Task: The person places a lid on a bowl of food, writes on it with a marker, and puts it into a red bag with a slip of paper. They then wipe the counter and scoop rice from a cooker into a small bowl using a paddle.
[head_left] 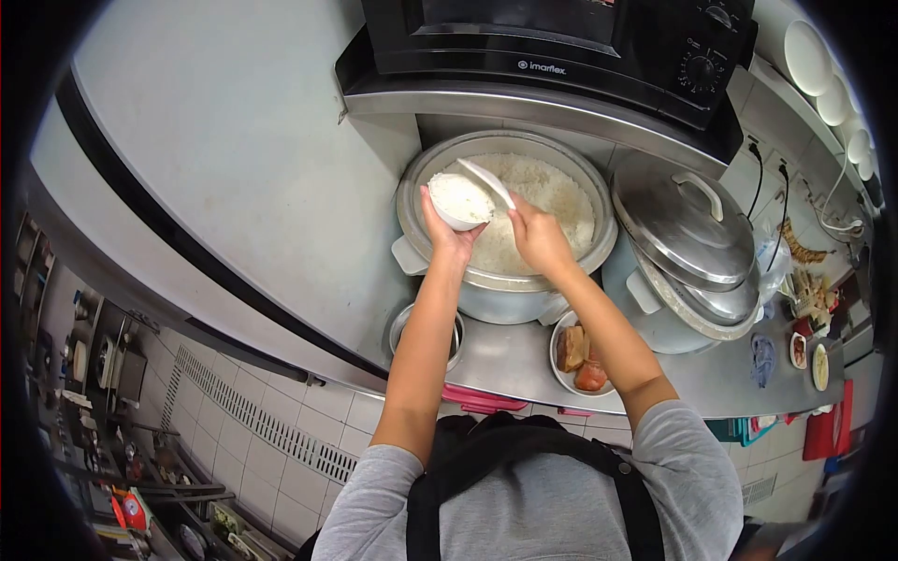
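Over the left part of a large open rice cooker [449,276], my left hand [453,234] holds a small white bowl [458,222] from below, its fingers wrapped round the sides. White rice [460,195] fills the bowl to the rim. My right hand [540,238] grips the handle of a white rice paddle [488,180], whose blade lies against the rice at the bowl's upper right edge. More rice [552,192] lies in the cooker beneath and to the right of both hands.
A second cooker [655,318] with a metal lid [678,224] stands at right. A black oven [543,47] sits on a shelf above. On the steel counter [496,351] are a metal bowl [398,327] and a dish of food [572,374]. A white appliance [234,140] rises at left.
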A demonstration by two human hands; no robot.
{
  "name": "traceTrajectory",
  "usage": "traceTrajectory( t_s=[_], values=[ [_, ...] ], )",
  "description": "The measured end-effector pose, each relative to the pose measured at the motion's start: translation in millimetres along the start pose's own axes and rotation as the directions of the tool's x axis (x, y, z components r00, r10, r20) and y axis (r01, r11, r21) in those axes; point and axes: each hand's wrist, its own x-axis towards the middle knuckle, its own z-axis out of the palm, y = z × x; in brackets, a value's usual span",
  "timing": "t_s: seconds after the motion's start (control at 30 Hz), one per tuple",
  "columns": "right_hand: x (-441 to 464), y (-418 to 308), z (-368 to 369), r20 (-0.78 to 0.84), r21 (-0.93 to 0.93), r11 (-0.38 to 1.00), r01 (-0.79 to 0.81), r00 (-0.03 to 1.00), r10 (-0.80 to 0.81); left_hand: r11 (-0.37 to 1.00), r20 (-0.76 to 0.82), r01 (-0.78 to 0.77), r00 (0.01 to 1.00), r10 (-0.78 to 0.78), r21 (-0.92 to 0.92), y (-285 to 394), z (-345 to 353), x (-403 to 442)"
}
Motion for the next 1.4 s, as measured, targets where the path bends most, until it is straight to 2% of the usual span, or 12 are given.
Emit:
traceTrajectory(
  t_s=[0.17, 0.23, 0.47, 0.53, 0.67, 0.97, 1.03, 1.1, 1.17, 1.3, 1.37, 1.4],
  values=[
    [11, -7, -22, 0.05, -0.158, 0.964, 0.214, 0.977, -0.209, 0.999, 0.028, 0.012, 1.0, -0.013, 0.039, -5, -6, 6],
    [13, 6, -20, 0.084, -0.194, 0.886, 0.42, 0.907, -0.412, 0.999, 0.014, 0.017, 1.0, -0.018, 0.046, -3, -4, 4],
    [28, 23, -35, 0.188, -0.177, 0.909, 0.378, 0.919, -0.346, 0.989, 0.062, -0.002, 0.998, -0.007, 0.146, -1, 1, -2],
    [37, 10, -44, 0.167, -0.143, 0.963, 0.228, 0.965, -0.204, 0.985, 0.076, 0.003, 0.997, -0.016, 0.17, -3, 0, -1],
    [40, 16, -40, 0.219, -0.197, 0.956, 0.217, 0.96, -0.173, 0.968, 0.086, -0.017, 0.996, -0.005, 0.25, -8, -1, 3],
    [26, 23, -26, 0.252, 0.015, 0.995, 0.103, 0.962, -0.104, 0.987, 0.029, -0.033, 0.999, 0.028, 0.158, -4, -1, 1],
    [17, 30, -11, 0.046, 0.153, 0.984, -0.088, 0.996, 0.082, 0.988, 0.043, -0.019, 0.999, 0.013, 0.156, -6, -1, 2],
    [7, 28, -6, 0.08, 0.127, 0.94, -0.317, 0.948, 0.309, 0.991, 0.088, -0.092, 0.993, 0.083, 0.097, -8, -3, 3],
    [2, 33, 7, 0.281, 0.34, 0.69, -0.639, 0.769, 0.574, 0.99, 0.103, -0.098, 0.991, 0.088, 0.104, -9, -5, 4],
    [-16, 35, 49, 0.324, 0.359, 0.709, -0.607, 0.794, 0.515, 0.976, 0.098, -0.119, 0.99, 0.103, 0.182, -13, 0, 6],
    [-21, -13, 32, -0.052, 0.209, 0.954, -0.213, 0.972, 0.228, 0.951, 0.062, -0.158, 0.987, 0.147, 0.266, -17, 6, 3],
    [-18, -30, 22, 0.078, 0.248, 0.88, -0.405, 0.914, 0.399, 0.954, 0.043, -0.152, 0.988, 0.146, 0.257, -18, 11, -3]
  ],
)
